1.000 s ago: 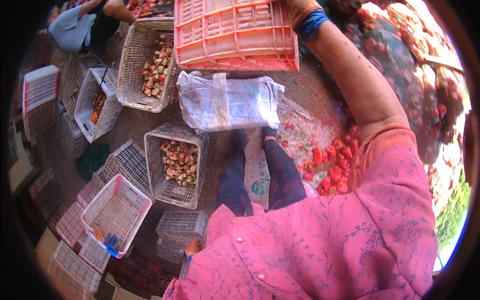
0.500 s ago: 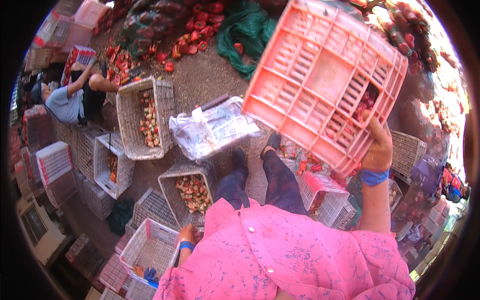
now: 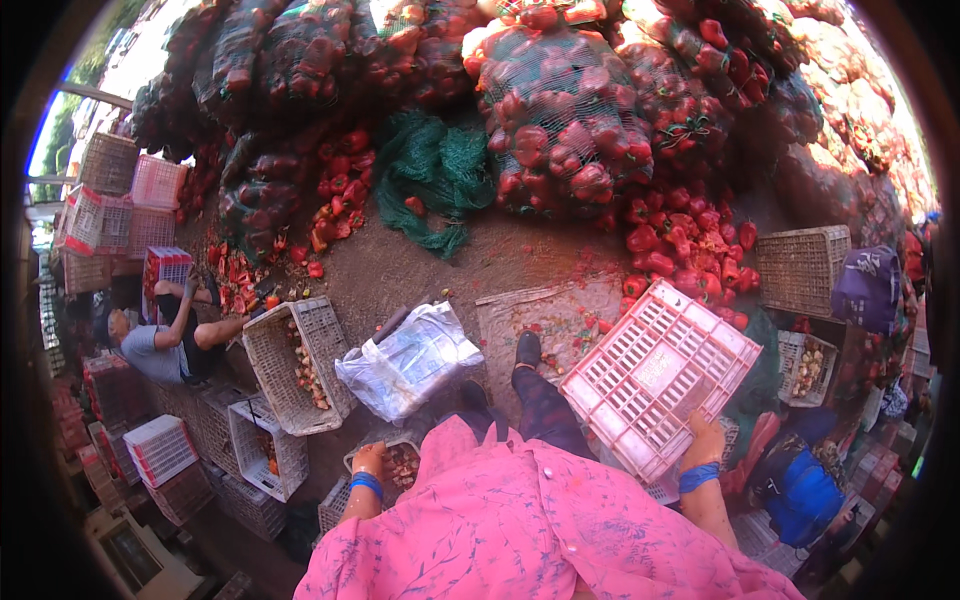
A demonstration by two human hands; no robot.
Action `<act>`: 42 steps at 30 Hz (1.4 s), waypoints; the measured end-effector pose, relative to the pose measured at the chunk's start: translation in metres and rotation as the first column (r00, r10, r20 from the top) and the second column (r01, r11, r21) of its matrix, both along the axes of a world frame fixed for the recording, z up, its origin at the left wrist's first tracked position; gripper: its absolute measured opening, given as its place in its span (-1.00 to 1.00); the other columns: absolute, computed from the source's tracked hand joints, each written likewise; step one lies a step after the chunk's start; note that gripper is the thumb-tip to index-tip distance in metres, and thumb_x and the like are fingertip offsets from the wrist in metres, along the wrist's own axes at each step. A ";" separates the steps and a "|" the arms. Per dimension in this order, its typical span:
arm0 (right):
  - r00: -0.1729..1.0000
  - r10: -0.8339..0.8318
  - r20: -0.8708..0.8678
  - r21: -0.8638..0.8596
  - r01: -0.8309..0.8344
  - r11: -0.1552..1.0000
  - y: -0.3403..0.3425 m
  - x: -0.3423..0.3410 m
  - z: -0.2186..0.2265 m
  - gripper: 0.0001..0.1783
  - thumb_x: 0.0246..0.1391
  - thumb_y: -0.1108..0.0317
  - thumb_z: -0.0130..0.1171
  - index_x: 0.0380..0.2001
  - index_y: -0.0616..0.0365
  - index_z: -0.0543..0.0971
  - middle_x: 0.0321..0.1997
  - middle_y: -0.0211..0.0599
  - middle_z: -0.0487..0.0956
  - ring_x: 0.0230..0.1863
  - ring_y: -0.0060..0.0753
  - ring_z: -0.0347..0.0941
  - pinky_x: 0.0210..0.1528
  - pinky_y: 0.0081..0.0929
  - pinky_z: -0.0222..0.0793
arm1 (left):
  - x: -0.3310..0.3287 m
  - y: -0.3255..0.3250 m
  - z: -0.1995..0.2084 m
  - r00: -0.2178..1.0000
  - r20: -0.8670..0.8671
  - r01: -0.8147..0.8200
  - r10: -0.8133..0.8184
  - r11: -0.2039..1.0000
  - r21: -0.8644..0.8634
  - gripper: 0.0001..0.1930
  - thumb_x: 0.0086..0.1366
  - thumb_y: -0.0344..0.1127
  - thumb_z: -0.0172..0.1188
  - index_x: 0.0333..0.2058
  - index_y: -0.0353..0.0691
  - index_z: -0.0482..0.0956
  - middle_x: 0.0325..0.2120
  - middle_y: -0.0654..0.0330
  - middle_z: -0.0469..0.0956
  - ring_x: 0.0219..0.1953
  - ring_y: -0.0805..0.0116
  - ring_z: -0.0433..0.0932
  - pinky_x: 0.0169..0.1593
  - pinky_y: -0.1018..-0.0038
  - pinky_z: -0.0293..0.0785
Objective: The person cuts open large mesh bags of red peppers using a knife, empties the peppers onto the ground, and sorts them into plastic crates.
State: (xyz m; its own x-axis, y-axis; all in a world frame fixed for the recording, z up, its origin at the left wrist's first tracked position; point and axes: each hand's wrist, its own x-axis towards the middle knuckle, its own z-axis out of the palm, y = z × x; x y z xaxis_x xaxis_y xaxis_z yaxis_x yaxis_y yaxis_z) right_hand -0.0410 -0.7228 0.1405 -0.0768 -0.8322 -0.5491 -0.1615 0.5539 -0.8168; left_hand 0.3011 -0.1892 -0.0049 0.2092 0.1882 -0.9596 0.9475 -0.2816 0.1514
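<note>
A pink slatted plastic crate (image 3: pixel 640 345) is tilted with its underside facing me, and my right hand (image 3: pixel 702 440) grips its near right edge. A blue band circles that wrist. My left hand (image 3: pixel 369 459) is low beside my body, above a crate of cut pepper pieces (image 3: pixel 403 466); its fingers are too small and foreshortened to read. Ahead of the pink crate lies a heap of loose red peppers (image 3: pixel 685 250). A white plastic sack (image 3: pixel 410 362) lies left of my feet.
Full net sacks of red peppers (image 3: pixel 560 120) line the far side, with a green net (image 3: pixel 432 175) before them. A crate of pepper cores (image 3: pixel 290 375) stands left. A seated person (image 3: pixel 160 345) is beyond it; another person in blue (image 3: pixel 803 490) is at right.
The pink crate has come down and nearer my body, still in my right hand. My view has tilted up toward the net sacks. The left hand stays low at my side.
</note>
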 end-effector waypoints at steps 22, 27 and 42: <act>0.776 -0.602 -0.188 0.237 0.631 0.739 0.081 -0.024 0.014 -0.79 0.21 0.32 0.27 -0.18 0.22 0.59 -0.30 -0.42 0.58 -0.28 -0.49 0.46 -0.17 -0.48 0.42 | 0.274 -0.406 -0.033 0.522 -0.108 0.853 -0.846 0.521 0.034 -0.83 0.26 -0.24 0.13 -0.22 -0.12 0.45 -0.53 0.17 0.46 -0.62 0.25 0.48 -0.62 0.34 0.37; 0.623 -0.653 -0.431 0.163 0.765 0.623 0.154 0.008 0.040 -0.85 0.22 0.38 0.25 -0.20 0.22 0.58 -0.30 -0.44 0.56 -0.30 -0.53 0.45 -0.19 -0.48 0.43 | 0.298 -0.507 -0.058 0.319 -0.046 0.948 -0.946 0.319 0.009 -0.78 0.25 -0.19 0.13 -0.21 -0.15 0.46 -0.44 0.15 0.52 -0.59 0.23 0.54 -0.58 0.30 0.44; 0.538 -0.570 -0.621 0.337 0.840 0.426 0.293 0.008 -0.033 -0.69 0.32 0.20 0.09 -0.11 0.25 0.55 -0.14 -0.18 0.59 -0.13 -0.27 0.53 -0.06 -0.35 0.44 | 0.305 -0.585 -0.083 0.158 0.055 0.987 -0.986 0.158 -0.006 -0.77 0.32 -0.18 0.18 -0.19 -0.20 0.49 -0.42 0.16 0.52 -0.56 0.27 0.56 -0.60 0.37 0.50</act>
State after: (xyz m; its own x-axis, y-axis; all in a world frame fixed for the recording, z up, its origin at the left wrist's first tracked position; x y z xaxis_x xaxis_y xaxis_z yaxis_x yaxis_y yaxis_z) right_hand -0.0326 -0.4302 0.1071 -0.7802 0.0753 -0.6210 0.3187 0.9021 -0.2910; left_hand 0.6062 -0.7745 -0.0883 0.2219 -0.2296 -0.9477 -0.1286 -0.9703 0.2050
